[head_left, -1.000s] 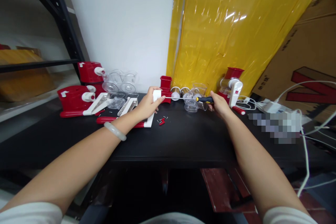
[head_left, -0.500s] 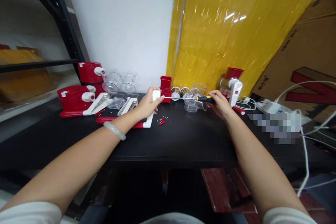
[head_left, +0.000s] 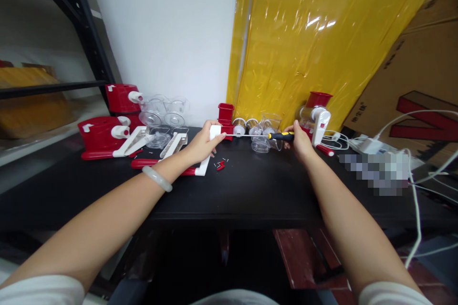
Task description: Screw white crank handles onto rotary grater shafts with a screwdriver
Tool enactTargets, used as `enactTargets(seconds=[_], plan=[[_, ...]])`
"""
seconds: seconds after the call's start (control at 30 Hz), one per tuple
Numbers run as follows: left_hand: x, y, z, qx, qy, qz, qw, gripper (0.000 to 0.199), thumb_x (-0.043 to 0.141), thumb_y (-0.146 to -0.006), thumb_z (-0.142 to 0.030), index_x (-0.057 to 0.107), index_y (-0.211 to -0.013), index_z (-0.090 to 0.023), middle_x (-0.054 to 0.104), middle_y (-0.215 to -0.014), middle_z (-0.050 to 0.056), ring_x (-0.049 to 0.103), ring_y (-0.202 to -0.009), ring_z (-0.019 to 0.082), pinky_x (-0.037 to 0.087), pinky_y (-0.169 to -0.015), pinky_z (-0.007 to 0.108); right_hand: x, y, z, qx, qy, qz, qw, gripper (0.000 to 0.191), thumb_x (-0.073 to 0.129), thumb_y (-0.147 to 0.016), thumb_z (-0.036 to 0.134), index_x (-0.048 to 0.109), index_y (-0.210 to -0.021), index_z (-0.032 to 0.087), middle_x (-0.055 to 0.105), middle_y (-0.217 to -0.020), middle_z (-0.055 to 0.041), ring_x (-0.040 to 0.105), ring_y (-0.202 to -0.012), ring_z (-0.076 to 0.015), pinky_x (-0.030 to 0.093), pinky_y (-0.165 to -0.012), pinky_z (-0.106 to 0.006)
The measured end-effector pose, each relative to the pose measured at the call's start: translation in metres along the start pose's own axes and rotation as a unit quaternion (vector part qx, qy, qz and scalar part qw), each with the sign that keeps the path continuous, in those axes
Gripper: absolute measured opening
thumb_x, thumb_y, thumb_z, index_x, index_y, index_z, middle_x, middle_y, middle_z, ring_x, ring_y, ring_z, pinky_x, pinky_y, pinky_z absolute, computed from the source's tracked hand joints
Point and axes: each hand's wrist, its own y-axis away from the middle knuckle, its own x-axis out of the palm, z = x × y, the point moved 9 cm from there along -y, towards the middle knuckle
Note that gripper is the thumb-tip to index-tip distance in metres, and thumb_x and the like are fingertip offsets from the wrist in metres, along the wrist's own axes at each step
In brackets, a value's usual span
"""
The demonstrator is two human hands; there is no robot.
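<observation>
My left hand [head_left: 204,143] is closed around a white crank arm [head_left: 203,166] that has a red handle [head_left: 141,164] at its lower end. In my right hand [head_left: 300,142] is a screwdriver [head_left: 282,136] with a black and yellow grip, held level. Its long shaft runs left to the top of the crank arm, near my left thumb; the exact contact at the tip is too small to make out. On the black table just below lie small red pieces [head_left: 221,167] and several tiny screws. Behind my left forearm rests another white crank arm [head_left: 175,144].
Red grater housings [head_left: 102,136] and clear plastic parts [head_left: 157,139] stand at the left. Toward the back are a red feed chute [head_left: 225,113] and metal grating drums [head_left: 239,126]. An assembled grater [head_left: 318,114], white cables [head_left: 415,200] and a cardboard box [head_left: 411,66] are at the right.
My right hand has shifted its grip on the screwdriver, the thumb now raised along the handle's end. The screwdriver and crank arm have moved very slightly.
</observation>
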Motion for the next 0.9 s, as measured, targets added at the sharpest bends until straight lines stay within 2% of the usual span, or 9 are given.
enactTargets(seconds=[0.1, 0.27, 0.37, 0.6, 0.8, 0.9], plan=[[0.002, 0.001, -0.002, -0.002, -0.006, 0.008, 1.000, 0.044, 0.055, -0.091, -0.042, 0.039, -0.126, -0.022, 0.049, -0.066, -0.004, 0.056, -0.050, 0.012, 0.049, -0.047, 0.022, -0.005, 0.005, -0.001, 0.029, 0.021, -0.030, 0.999, 0.058, 0.047, -0.077, 0.081, 0.052, -0.068, 0.024, 0.040, -0.036, 0.0044, 0.038, -0.032, -0.0142, 0.030, -0.036, -0.029], [-0.001, 0.000, 0.001, -0.003, -0.002, -0.005, 1.000, 0.044, 0.055, -0.090, -0.043, 0.040, -0.125, -0.022, 0.051, -0.071, -0.004, 0.056, -0.052, 0.012, 0.049, -0.045, 0.023, 0.001, 0.006, 0.003, 0.018, -0.004, -0.012, 1.000, 0.047, 0.067, -0.073, 0.066, 0.049, -0.064, 0.024, 0.038, -0.037, 0.0070, 0.034, -0.034, -0.0108, 0.032, -0.037, -0.027], [-0.002, -0.002, 0.003, -0.004, 0.005, -0.012, 1.000, 0.044, 0.056, -0.089, -0.044, 0.040, -0.125, -0.023, 0.051, -0.072, -0.003, 0.056, -0.052, 0.011, 0.049, -0.044, 0.022, 0.001, 0.004, 0.003, 0.005, -0.044, -0.010, 0.999, 0.042, 0.072, -0.070, 0.060, 0.050, -0.068, 0.024, 0.044, -0.046, 0.0071, 0.038, -0.037, -0.0095, 0.034, -0.037, -0.025], [-0.003, -0.004, 0.006, 0.000, 0.017, -0.015, 1.000, 0.046, 0.057, -0.088, -0.046, 0.039, -0.124, -0.023, 0.050, -0.075, -0.003, 0.056, -0.053, 0.011, 0.049, -0.044, 0.022, 0.004, 0.002, 0.002, 0.011, -0.111, 0.005, 0.994, 0.043, 0.078, -0.065, 0.056, 0.052, -0.081, 0.024, 0.051, -0.068, 0.0058, 0.047, -0.050, -0.0085, 0.042, -0.044, -0.023], [-0.005, -0.005, 0.009, 0.003, 0.022, -0.021, 1.000, 0.046, 0.057, -0.088, -0.047, 0.040, -0.124, -0.025, 0.050, -0.075, -0.003, 0.056, -0.053, 0.011, 0.049, -0.044, 0.022, 0.007, 0.003, 0.008, -0.018, -0.117, 0.032, 0.993, 0.044, 0.076, -0.067, 0.056, 0.051, -0.084, 0.025, 0.051, -0.074, 0.0051, 0.048, -0.054, -0.0084, 0.044, -0.047, -0.022], [-0.004, -0.004, 0.007, 0.000, 0.023, -0.016, 1.000, 0.046, 0.057, -0.088, -0.047, 0.040, -0.124, -0.024, 0.051, -0.076, -0.002, 0.056, -0.053, 0.011, 0.049, -0.044, 0.021, 0.005, 0.003, 0.009, -0.019, -0.117, 0.023, 0.993, 0.043, 0.076, -0.066, 0.055, 0.051, -0.086, 0.026, 0.051, -0.078, 0.0047, 0.049, -0.056, -0.0081, 0.044, -0.048, -0.022]])
